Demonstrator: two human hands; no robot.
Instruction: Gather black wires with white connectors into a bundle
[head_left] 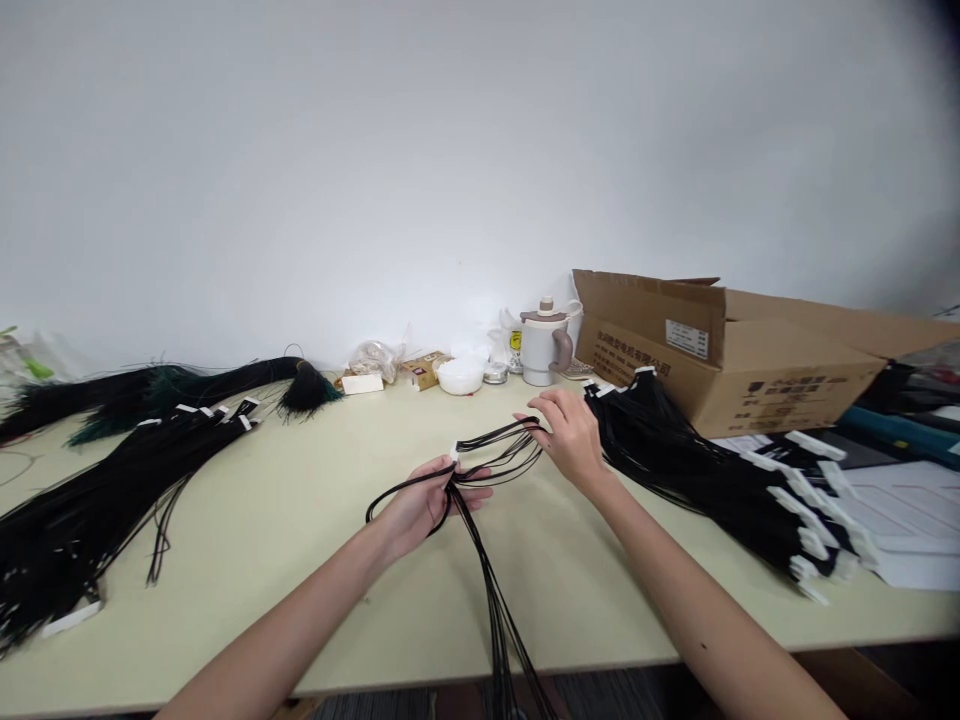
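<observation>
My left hand (424,500) is closed on a bundle of thin black wires (487,580) that ends in a small white connector (454,452) near my fingers. The wires loop to the right and also trail down over the table's front edge. My right hand (571,432) pinches the far end of that loop, fingers pressed together on the strands. Both hands hover just above the pale green table (300,500), at its middle.
A large pile of black wire harnesses (712,470) with white connectors lies to the right, another pile (97,490) to the left. A cardboard box (720,350) stands back right. A white kettle (544,345), a bowl (460,375) and small packets line the wall.
</observation>
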